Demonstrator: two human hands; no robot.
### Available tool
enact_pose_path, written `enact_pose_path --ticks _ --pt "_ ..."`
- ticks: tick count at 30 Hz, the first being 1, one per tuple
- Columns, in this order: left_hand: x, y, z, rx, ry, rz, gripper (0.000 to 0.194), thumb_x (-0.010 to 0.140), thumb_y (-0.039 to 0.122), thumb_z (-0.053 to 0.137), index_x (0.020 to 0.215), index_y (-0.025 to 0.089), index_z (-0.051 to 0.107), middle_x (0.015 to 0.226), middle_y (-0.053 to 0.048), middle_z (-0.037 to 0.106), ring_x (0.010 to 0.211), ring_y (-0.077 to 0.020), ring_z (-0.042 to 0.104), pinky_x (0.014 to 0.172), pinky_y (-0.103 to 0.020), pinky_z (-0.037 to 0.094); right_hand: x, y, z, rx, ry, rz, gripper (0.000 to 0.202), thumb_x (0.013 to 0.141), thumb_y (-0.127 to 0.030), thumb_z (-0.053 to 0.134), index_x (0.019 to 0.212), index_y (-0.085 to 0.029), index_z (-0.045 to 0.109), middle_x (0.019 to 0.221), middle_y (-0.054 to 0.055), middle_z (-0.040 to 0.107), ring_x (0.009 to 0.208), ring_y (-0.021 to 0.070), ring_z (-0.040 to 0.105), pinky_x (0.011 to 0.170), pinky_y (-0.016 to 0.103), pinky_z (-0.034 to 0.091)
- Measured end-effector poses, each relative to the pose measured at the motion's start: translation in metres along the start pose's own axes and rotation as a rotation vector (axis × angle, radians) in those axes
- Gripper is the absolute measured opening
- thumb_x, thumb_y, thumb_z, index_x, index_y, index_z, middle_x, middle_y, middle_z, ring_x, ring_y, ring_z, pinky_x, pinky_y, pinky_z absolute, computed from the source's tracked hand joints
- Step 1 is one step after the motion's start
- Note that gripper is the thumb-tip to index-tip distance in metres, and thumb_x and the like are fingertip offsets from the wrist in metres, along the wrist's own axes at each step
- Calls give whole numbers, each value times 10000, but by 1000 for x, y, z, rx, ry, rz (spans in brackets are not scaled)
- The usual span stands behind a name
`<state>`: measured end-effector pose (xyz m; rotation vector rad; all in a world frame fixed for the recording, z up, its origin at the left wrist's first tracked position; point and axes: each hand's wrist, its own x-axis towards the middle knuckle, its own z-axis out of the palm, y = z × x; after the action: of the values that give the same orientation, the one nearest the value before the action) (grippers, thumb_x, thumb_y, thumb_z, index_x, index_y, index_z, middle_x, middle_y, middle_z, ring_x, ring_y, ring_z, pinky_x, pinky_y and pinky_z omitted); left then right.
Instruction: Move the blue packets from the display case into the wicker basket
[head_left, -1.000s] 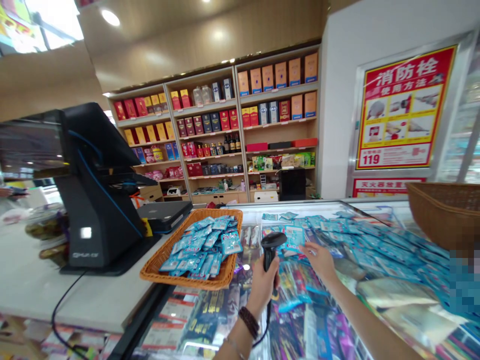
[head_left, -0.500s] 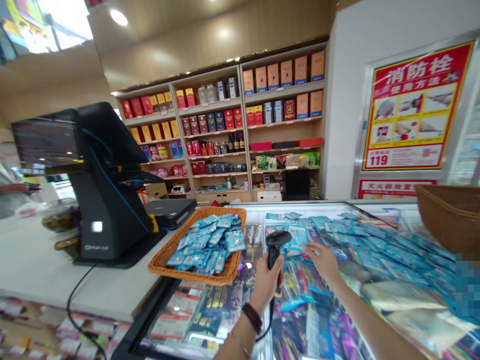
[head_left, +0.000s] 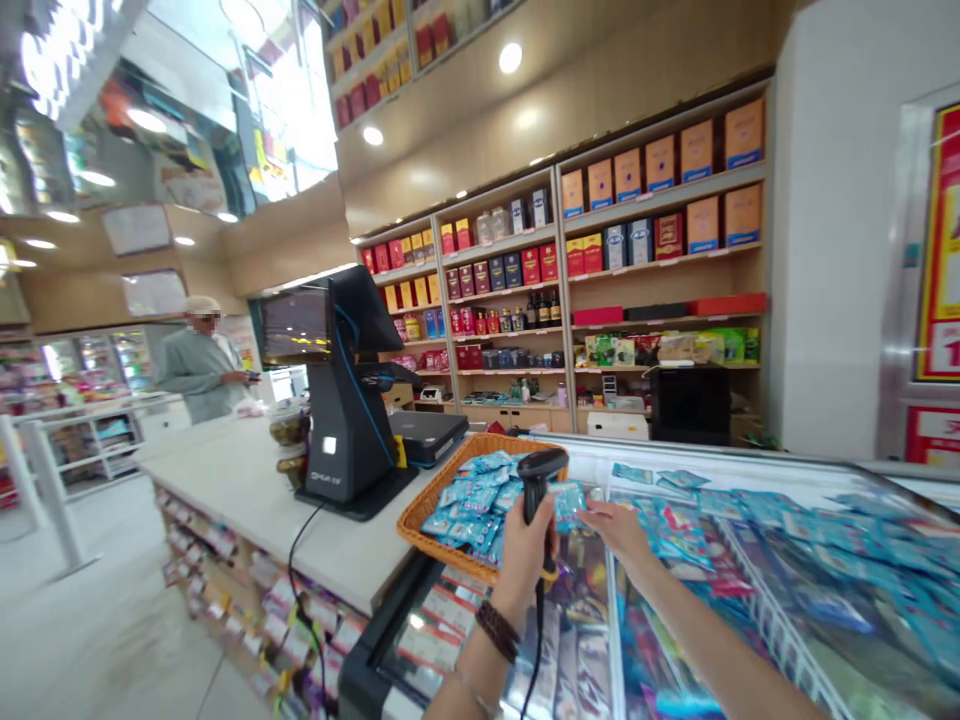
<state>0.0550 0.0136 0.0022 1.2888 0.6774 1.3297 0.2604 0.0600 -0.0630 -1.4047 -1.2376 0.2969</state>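
A black handheld barcode scanner (head_left: 541, 466) stands upright in my left hand (head_left: 525, 548), its cord hanging down over the glass. Fingers of my right hand (head_left: 616, 528) pinch the edge of a small blue packet (head_left: 568, 504), just right of the scanner head. Behind the scanner, an orange wicker basket (head_left: 421, 538) holds a heap of similar blue packets (head_left: 476, 500). More loose blue packets (head_left: 847, 535) lie spread over the glass display case to the right of my right hand.
Left of the basket, a black point-of-sale terminal (head_left: 334, 440) stands on the white counter (head_left: 352, 565), with a flat black box (head_left: 431, 435) behind it. A person (head_left: 199, 360) stands at the far left. Shelves of boxes (head_left: 499, 270) line the back wall.
My view has swung left. My right hand has drawn the packet off the spread ones toward the basket. The scanner has come along, now overlapping the basket's right edge.
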Motion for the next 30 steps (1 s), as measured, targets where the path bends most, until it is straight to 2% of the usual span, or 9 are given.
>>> enact_pose_path --ticks 4,7,10,13,17,21,23,26,30 --pt "-2 18 -30 32 62 23 955 625 1138 995 763 286 587 520 91 520 423 -102 466 460 -246 365 3 -22 45 -23 -103 -6 340 763 -640 952 741 -301 928 845 126 957 915 464 968 845 546 780" --pt "-4 22 -41 42 99 27 951 629 1133 998 776 281 602 522 89 534 431 -98 462 461 -240 360 1 -30 63 -56 -117 -26 314 792 -624 946 815 -311 954 932 115 985 1028 466 974 977 578 774" --pt "-3 17 -38 39 130 38 950 638 1133 988 791 278 604 532 94 527 425 -89 445 453 -228 326 -5 -33 67 -38 -141 -64 299 911 -583 885 966 -307 985 1128 129 1018 1187 439 976 1120 575 757" --pt "-2 9 -22 5 118 35 941 641 1116 992 798 283 585 537 101 510 415 -83 428 449 -223 310 -8 -27 54 55 -171 -130 335 1039 -545 767 1136 -314 990 1279 125 1018 1247 389 969 1170 552 754" --pt "-2 -1 11 -37 20 -7 928 637 1082 1025 803 278 593 550 99 526 423 -79 425 450 -218 329 3 0 2 -41 -50 -138 352 1063 -490 674 1160 -309 961 1247 124 1008 1172 380 960 1144 569 761" --pt "-3 -17 46 -69 -66 -60 927 623 1069 1054 815 266 633 592 81 562 445 -85 474 452 -223 362 21 39 -81 -289 162 -46 298 945 -411 761 1160 -294 931 1284 145 981 1357 425 902 1279 595 689" --pt "-3 -27 62 -88 -99 -90 919 632 1061 1061 819 268 636 595 78 565 453 -91 491 456 -225 374 25 57 -127 -386 253 22 367 914 -377 796 1239 -270 927 1345 193 960 1467 487 848 1342 661 632" --pt "-1 -45 82 -106 -149 -136 926 617 1058 1069 788 274 608 582 78 556 443 -95 496 453 -231 378 22 79 -193 -617 396 184 550 968 -351 766 1480 -199 899 1632 300 855 1686 570 694 1406 786 523" --pt "1 -72 96 -117 -180 -186 961 552 1082 1071 785 267 617 615 68 597 429 -94 507 434 -233 363 12 102 -264 -807 575 348 687 1200 -518 571 1776 -212 785 2029 354 485 1941 611 320 1424 918 338"
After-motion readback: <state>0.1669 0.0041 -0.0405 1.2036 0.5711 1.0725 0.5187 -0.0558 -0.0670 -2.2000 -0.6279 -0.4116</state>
